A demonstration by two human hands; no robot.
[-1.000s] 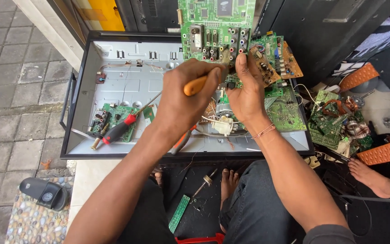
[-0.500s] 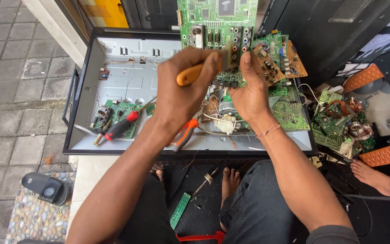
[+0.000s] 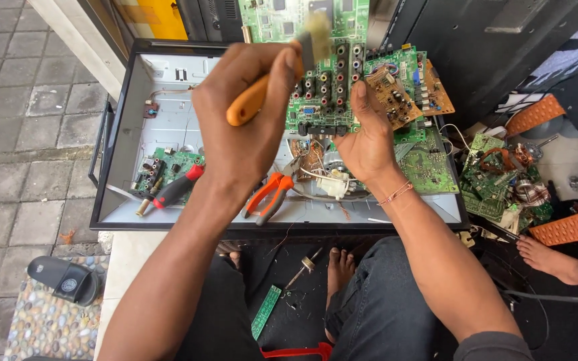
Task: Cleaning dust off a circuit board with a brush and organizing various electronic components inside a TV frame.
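Left hand (image 3: 252,127) fisted on orange-handled tool (image 3: 249,101), raised over tray (image 3: 118,134). Right hand (image 3: 366,144) grips green circuit board (image 3: 322,93) bottom edge. Board likely light, stiff, brittle; hold edges.

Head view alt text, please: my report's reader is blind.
A person's left hand grips an orange-handled brush over a green circuit board that the right hand steadies. Below lie an open grey metal tray, orange pliers and a red-and-black screwdriver.
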